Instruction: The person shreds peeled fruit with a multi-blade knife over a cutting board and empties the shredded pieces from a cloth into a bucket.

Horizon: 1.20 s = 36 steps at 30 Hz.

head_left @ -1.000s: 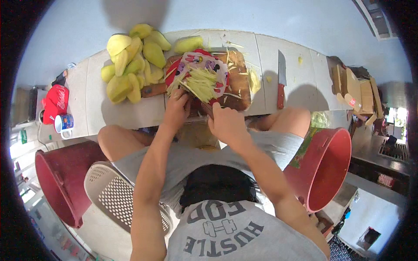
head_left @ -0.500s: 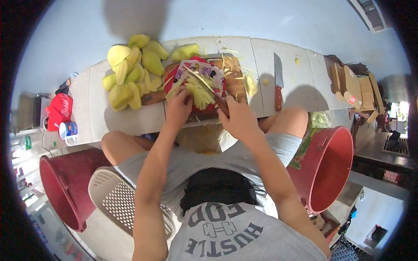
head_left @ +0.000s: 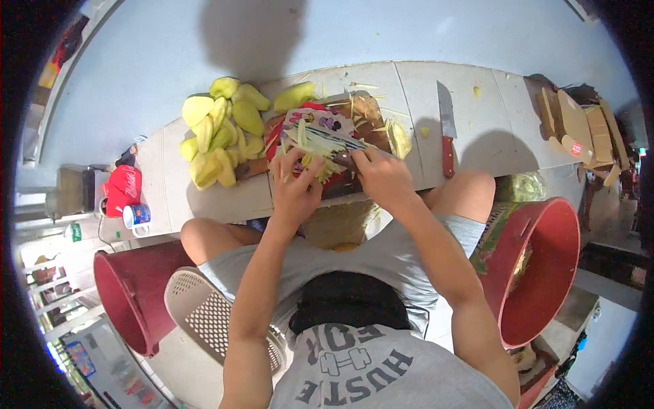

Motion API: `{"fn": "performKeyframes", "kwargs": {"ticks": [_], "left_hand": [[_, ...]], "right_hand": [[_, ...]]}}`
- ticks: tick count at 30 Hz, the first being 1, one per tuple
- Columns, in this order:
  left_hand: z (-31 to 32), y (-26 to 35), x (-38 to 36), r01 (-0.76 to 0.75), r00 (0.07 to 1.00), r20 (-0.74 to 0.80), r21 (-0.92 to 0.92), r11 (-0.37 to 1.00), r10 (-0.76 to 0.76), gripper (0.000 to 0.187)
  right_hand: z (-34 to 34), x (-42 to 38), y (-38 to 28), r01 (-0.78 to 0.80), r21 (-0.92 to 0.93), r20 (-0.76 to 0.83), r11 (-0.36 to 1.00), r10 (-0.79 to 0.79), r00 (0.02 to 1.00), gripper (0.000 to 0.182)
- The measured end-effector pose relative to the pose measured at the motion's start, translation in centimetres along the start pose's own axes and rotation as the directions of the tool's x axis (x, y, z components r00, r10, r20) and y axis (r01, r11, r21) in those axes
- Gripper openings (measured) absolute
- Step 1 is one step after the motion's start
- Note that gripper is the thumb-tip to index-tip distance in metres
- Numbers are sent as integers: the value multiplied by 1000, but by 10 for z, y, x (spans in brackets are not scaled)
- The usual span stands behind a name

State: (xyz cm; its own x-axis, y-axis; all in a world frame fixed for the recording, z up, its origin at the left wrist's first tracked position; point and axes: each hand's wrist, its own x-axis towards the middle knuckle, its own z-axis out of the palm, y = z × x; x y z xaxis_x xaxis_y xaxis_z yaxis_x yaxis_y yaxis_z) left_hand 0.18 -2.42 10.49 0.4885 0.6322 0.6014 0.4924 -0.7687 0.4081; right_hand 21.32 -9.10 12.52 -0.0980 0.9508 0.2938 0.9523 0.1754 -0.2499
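Note:
My right hand (head_left: 385, 178) is wrapped round the dark handle of a knife (head_left: 337, 139), its blade pointing to the upper left over a patterned cloth (head_left: 335, 121). My left hand (head_left: 297, 187) curls its fingers over pale yellow-green shredded fruit (head_left: 306, 140) beside the blade. Cloth and shreds lie on a wooden cutting board (head_left: 364, 109), partly hidden by my hands. Left of the board is a pile of peeled pale green fruit (head_left: 221, 133) that look like mangoes. One more peeled fruit (head_left: 294, 97) rests at the board's back edge.
A second knife with a red handle (head_left: 447, 155) lies on the tiled counter (head_left: 415, 88) to the right. Red tubs (head_left: 136, 293) (head_left: 545, 273) stand on both sides of my legs, with a perforated basket (head_left: 197, 307) at the left. A mug (head_left: 136, 217) and cardboard boxes (head_left: 579, 126) sit at the ends.
The view has shifted, so the counter appears further right and lower. My left hand's fingers have spread and moved over the shreds; the knife blade lies at a flatter angle.

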Motion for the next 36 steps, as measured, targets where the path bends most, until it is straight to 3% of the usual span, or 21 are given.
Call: {"fn": "performKeyframes", "kwargs": {"ticks": [3, 10, 11, 18, 19, 21, 22, 24, 26, 30, 33, 35, 36], "left_hand": [[2, 2, 4, -7, 998, 61, -2, 1000, 7, 59], [2, 0, 29, -57, 958, 284, 101, 993, 26, 57], [3, -2, 33, -39, 943, 332, 128, 991, -6, 58], [4, -21, 45, 62, 834, 535, 152, 986, -135, 62], [7, -29, 44, 63, 836, 531, 152, 986, -136, 62], [9, -39, 47, 206, 874, 463, -79, 975, -147, 63], [8, -40, 50, 208, 874, 462, -76, 975, -151, 63], [0, -40, 58, 385, 881, 382, -238, 892, -278, 59], [-8, -37, 71, 450, 864, 377, -279, 848, -334, 55], [-9, -41, 76, 526, 849, 285, -378, 762, -445, 45], [-12, -44, 74, 477, 874, 215, -218, 851, -435, 43], [-9, -54, 60, 520, 851, 188, -180, 835, -490, 41], [-3, -63, 52, 556, 830, 161, -150, 818, -535, 39]], "right_hand": [[1, -3, 0, 16, -18, -67, 1000, -18, 998, 21], [-13, -15, 1, -11, -93, -16, 996, 9, 1000, 22], [-12, -18, 0, 0, -103, -38, 995, -4, 999, 29], [-21, -37, -13, -45, -66, 43, 997, 48, 998, 24], [-20, -41, -13, -65, -27, 32, 997, 66, 997, 21], [-24, -42, -10, -80, 14, 22, 997, 80, 997, 20], [-30, -42, -7, -157, 100, 31, 982, 155, 987, 23], [-31, -43, 0, -235, 189, 52, 953, 229, 972, 27], [-27, -39, 11, -300, 402, 14, 865, 322, 947, 34], [-41, -27, 0, -311, 603, 30, 734, 369, 929, 31], [-32, -20, -9, -244, 758, -56, 606, 432, 900, 21], [-16, -12, -2, -400, 557, 220, 728, 336, 916, 27], [-10, -12, -6, -437, 571, 215, 695, 387, 897, 26]]}}
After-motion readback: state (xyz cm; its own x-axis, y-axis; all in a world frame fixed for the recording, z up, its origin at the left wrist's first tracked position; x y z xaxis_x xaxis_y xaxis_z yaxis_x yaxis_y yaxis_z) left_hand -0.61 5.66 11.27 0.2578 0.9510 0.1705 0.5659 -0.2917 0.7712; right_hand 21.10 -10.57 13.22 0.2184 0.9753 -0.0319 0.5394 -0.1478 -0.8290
